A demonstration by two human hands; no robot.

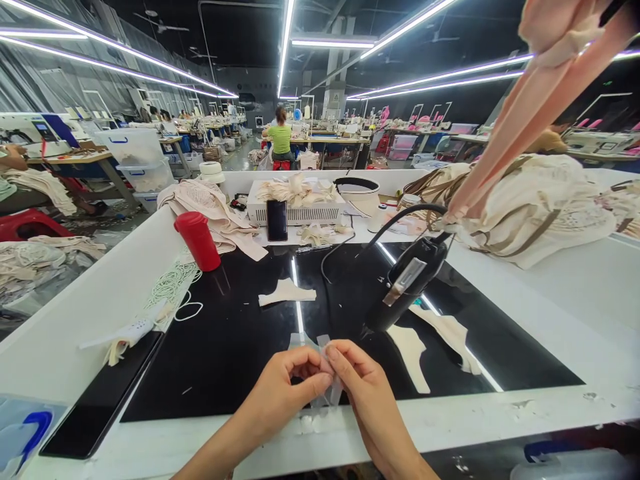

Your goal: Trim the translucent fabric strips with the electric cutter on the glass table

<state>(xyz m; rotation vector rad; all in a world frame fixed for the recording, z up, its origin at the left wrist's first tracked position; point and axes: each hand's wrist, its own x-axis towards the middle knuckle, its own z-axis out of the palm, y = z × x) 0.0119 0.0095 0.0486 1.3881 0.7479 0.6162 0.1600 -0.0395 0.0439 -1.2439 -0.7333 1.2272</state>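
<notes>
Both hands meet at the front middle of the black glossy panel (225, 360). Between thumb and fingers, my left hand (287, 387) pinches a thin translucent strip (324, 341). Close against it, my right hand (363, 387) is closed on the same strip, fingertips almost touching. Part of the strip hangs below the fingers; the rest is hidden behind them. Ahead lies a cream fabric piece (287, 293). To the right, a black handheld tool (407, 287) hangs from a pink fabric tie (515, 133), above a second cream piece (411, 357) and a longer one (450, 332).
A red cup (199, 241) stands at the panel's left back corner, near pale cord (173, 283). A phone (277, 221) leans on a white box (300, 212). Fabric heaps (555, 207) lie at the back right. Another person (280, 138) sits far ahead.
</notes>
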